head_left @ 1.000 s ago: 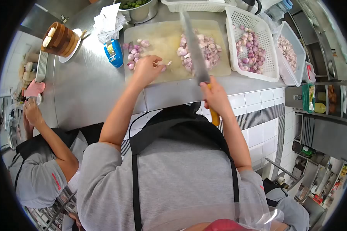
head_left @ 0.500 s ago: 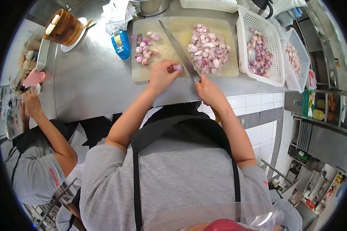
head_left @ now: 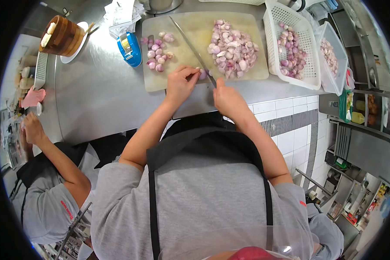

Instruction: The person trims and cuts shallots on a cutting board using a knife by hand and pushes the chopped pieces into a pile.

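Purple shallot (head_left: 203, 75) by near edge of cutting board (head_left: 156, 82): left hand (head_left: 180, 85) pinches it, right hand (head_left: 229, 99) wraps knife (head_left: 190, 44). Likely light, slippery; hold sides.

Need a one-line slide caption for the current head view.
Left hand at a shallot, right hand gripping a knife over a cutting board, cut shallots heaped to the right.

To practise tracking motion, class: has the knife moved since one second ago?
Yes, leftward relative to the cutting board: the knife had its blade over the large shallot pile and now slants left of it.
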### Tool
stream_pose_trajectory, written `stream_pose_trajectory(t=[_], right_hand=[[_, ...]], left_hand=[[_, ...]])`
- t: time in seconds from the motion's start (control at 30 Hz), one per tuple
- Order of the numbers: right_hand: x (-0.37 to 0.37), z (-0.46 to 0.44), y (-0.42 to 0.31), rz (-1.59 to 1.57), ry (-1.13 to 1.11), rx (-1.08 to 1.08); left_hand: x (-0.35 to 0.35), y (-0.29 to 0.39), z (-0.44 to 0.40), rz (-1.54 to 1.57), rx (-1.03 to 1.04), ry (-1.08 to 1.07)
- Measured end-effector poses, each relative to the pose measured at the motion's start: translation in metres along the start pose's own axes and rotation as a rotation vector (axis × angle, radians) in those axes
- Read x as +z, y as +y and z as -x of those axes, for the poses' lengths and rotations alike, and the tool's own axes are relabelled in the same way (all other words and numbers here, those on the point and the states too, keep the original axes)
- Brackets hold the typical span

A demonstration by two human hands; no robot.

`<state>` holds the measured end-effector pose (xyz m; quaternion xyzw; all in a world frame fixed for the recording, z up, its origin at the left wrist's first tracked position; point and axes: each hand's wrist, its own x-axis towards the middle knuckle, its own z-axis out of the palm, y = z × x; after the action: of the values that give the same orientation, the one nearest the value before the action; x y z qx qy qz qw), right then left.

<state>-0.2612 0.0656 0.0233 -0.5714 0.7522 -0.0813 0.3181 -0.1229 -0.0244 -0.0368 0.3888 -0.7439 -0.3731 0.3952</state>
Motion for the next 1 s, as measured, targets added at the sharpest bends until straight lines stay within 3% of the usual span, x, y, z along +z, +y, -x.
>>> stream_pose_trajectory(t=[1.0], right_hand=[[-0.018,-0.002,-0.003,0.027,0.018,-0.032]], left_hand=[[0.007,0.002,-0.002,-0.064,0.011,-0.018]])
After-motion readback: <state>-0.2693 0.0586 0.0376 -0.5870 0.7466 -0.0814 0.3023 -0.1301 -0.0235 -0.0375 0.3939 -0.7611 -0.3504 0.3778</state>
